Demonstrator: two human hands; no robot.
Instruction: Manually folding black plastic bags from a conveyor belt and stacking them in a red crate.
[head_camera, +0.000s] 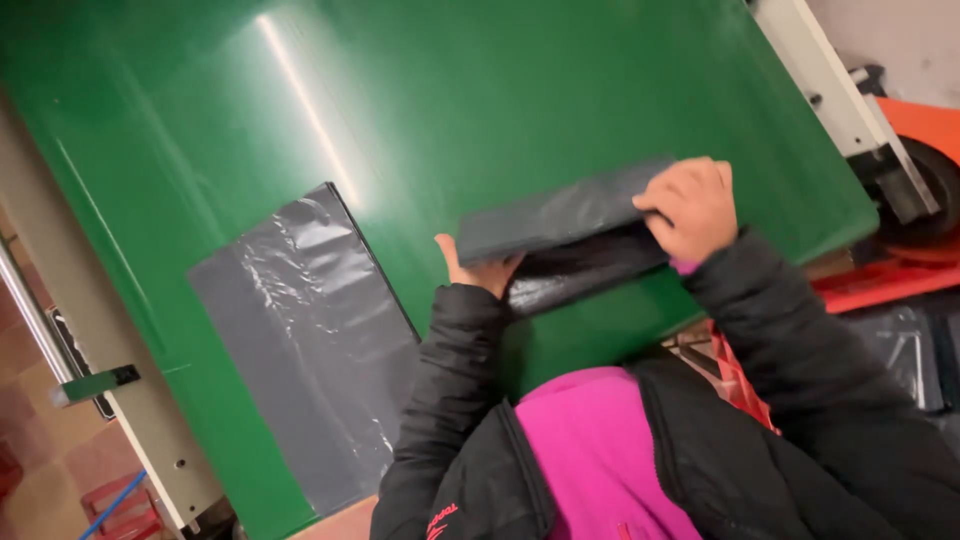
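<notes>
Near the right middle of the green bench (560, 90), a folded stack of dark grey plastic bags (560, 215) is held up on edge between both hands, its lower part a glossy black fold (585, 275) sagging just under it. At the stack's right end, the right hand (695, 205) lies over the top, fingers (665, 195) curled down and closed on the plastic. At the left end, the left hand (480, 268) supports the stack from beneath; only the thumb and part of the palm show, pressed against the plastic, and the fingers are hidden behind it, so I cannot tell how they lie. Both arms wear black jacket sleeves (440, 400) over a bright pink top (590, 450), near the bottom edge. Left of the hands, well apart from the stack, a flat grey plastic sheet (300, 340) lies on the bench, crinkled and shiny. Far right, beyond the bench's pale frame (830, 80), sits an orange machine part (925, 125).
</notes>
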